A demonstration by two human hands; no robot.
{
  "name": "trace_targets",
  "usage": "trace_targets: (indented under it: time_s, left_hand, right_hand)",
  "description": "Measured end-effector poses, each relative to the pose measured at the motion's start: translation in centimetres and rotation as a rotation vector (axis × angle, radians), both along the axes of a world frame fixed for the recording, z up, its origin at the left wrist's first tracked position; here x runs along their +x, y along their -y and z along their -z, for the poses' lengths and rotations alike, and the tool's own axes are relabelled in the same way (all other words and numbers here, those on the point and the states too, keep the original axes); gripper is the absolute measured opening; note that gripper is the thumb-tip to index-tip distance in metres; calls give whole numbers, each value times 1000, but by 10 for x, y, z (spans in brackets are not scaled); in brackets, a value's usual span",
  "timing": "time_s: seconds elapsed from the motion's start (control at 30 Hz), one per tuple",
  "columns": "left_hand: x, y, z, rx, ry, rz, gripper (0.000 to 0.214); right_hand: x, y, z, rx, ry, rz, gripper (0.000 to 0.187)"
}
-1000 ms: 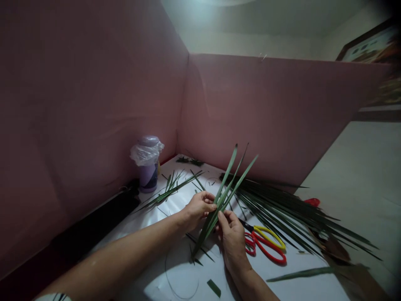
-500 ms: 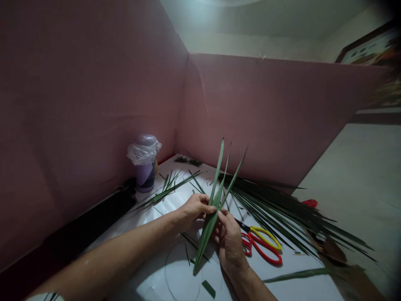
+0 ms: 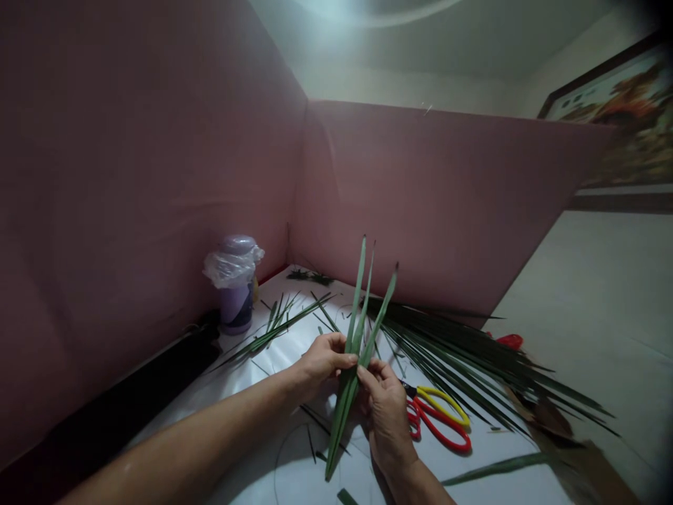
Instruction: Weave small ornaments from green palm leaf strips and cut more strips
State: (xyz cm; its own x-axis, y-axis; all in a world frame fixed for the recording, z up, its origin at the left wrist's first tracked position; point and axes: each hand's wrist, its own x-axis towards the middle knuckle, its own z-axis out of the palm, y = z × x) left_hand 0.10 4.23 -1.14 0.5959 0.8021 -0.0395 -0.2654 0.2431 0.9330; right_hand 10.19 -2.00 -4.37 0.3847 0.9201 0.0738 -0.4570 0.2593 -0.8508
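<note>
Between my two hands stands a bundle of long green palm leaf strips (image 3: 344, 407), with several narrow tips fanned upward and a folded end pointing down toward me. My left hand (image 3: 327, 359) pinches it from the left, thumb laid across the front. From the right, my right hand (image 3: 386, 403) grips the same strips at about the same height, thumb and fingers closed on them. The fingers behind the leaf are partly hidden. Just right of my right hand lie scissors with yellow and red handles (image 3: 444, 417), and a smaller red-handled pair (image 3: 413, 419) beside them.
A large pile of long leaves (image 3: 463, 358) lies on the right of the white tabletop (image 3: 252, 449). Thin leaf scraps (image 3: 284, 326) are scattered at left. A purple container (image 3: 235, 301) wrapped in plastic stands by the pink partition (image 3: 399, 203). A loose leaf (image 3: 494, 468) lies front right.
The right-hand leaf tip has tilted and its broader face now shows, with my right thumb shifted on the strips. The whole view has moved slightly; both hands keep their hold.
</note>
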Motion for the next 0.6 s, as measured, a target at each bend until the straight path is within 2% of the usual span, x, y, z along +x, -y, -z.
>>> trace_targets:
  time_s: [0.17,0.33,0.6]
  left_hand:
    - [2,0,-3,26,-8,-37,26]
    - [4,-4,0,115,6,-47,28]
    - [6,5,0,144,7,6,28]
  right_hand:
    - [-2,3,-5,21,-3,-13,21]
    - [2,0,-4,49,44,-13,18]
    - [15,-6,-25,-10,-33,72,20]
